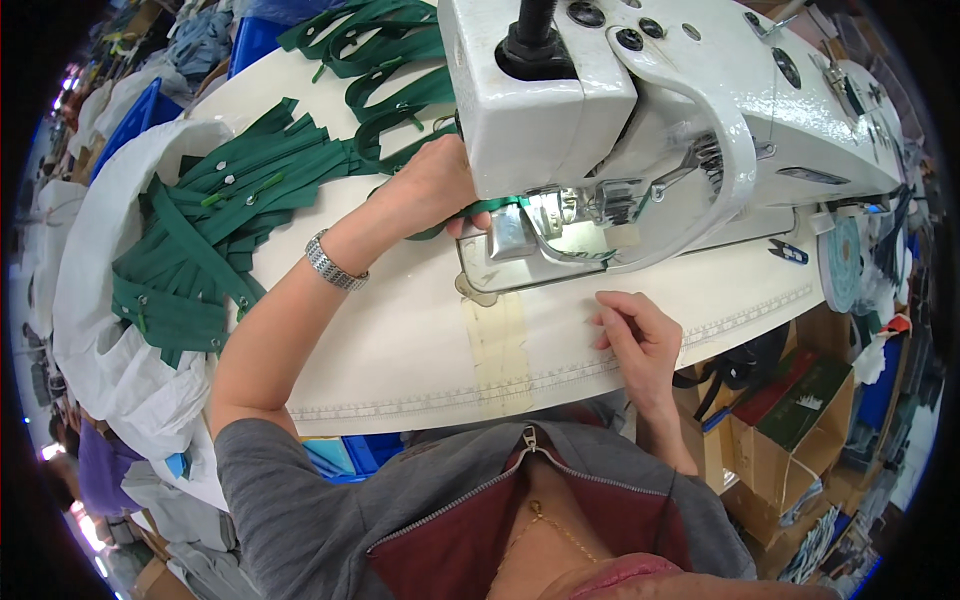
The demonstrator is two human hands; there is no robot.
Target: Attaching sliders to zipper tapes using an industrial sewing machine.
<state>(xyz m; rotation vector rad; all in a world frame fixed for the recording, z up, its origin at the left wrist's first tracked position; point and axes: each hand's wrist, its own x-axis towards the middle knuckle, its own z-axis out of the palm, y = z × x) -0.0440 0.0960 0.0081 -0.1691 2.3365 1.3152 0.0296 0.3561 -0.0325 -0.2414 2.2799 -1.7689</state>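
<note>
A white sewing machine (pixel 545 120) stands over the pale table. At its left side my left hand (pixel 430 185) is closed on a green zipper (pixel 505 202), which runs toward the presser-foot area; the machine head hides some of the fingers. My right hand (pixel 645 340) rests near the table's front edge, fingers loosely bent and apart, with nothing visible in them. Many green zippers (pixel 225 200) with small pulls lie heaped left of my left forearm. More green zipper strips (pixel 395 60) curve across the table behind my left hand.
White cloth (pixel 80 280) bunches around the table's left edge. A measuring tape (pixel 400 409) runs along the front edge. Small dark thread snips (pixel 788 251) lie on the right, near a light-blue roll (pixel 840 260). Below right stands a cardboard box (pixel 785 460).
</note>
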